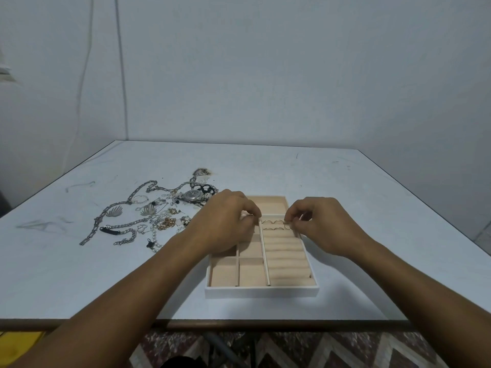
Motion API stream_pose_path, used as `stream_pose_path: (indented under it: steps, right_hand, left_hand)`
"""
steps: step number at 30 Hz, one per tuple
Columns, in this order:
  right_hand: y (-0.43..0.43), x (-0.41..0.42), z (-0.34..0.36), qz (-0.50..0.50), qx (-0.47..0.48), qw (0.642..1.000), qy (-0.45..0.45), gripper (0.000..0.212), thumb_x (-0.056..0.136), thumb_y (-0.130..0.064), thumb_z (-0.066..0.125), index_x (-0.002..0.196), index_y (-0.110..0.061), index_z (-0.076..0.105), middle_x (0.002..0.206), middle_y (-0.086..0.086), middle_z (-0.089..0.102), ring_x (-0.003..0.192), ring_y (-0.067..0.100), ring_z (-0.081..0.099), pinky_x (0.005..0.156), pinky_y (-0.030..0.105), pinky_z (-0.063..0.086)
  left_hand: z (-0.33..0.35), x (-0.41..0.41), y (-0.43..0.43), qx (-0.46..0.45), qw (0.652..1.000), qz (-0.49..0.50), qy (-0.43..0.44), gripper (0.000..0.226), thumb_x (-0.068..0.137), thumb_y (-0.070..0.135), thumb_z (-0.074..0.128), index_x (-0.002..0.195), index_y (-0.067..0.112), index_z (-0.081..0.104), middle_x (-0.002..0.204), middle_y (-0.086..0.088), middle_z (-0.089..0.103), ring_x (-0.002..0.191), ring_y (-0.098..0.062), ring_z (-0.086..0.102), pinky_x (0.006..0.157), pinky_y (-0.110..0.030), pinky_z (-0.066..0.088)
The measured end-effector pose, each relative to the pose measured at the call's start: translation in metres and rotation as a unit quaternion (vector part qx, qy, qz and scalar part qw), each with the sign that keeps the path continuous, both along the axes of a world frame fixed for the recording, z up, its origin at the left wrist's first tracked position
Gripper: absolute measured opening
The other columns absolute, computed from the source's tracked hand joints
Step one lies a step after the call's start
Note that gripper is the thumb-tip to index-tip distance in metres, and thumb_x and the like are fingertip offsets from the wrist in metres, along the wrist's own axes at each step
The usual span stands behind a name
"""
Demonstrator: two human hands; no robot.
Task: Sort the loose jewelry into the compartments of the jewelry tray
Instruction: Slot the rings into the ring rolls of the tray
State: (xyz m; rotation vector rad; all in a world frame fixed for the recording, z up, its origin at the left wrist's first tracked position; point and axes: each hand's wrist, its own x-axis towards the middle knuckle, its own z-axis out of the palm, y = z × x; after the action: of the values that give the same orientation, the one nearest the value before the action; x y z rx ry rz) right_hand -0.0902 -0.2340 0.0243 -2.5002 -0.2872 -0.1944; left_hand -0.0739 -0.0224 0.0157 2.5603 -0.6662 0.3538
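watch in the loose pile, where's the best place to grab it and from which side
Likely its round case: pinch the watch across the rim from above, since it lies dial-up on the table with chains crowded on its left.

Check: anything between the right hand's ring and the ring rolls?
Nothing visible. The right hand pinches what looks like a ring right at the ring rolls, beside the seated rings. The left hand is left of the divider, out of the way.

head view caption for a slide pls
Right hand pinches a ring in the jewelry tray, left hand alongside, loose jewelry at left.
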Motion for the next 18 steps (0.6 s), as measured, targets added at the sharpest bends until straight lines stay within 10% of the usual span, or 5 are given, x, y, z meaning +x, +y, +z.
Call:
stream_pose_path:
  steps: [18]
  right_hand:
    - [-0.003, -0.008, -0.011, 0.039, -0.126, 0.989, -0.073, 0.024, 0.09, -0.015, 0.057, 0.104, -0.023, 0.074, 0.105, -0.009, 0.067, 0.098, 0.01, 0.057, 0.086, 0.024, 0.044]
  left_hand:
    - [0.002, -0.003, -0.001, 0.008, 1.0, -0.002, 0.01, 0.023, 0.09, 0.021, 0.054, 0.099, 0.028, 0.074, 0.106, 0.007, 0.067, 0.1, -0.012, 0.055, 0.084, -0.026, 0.038]
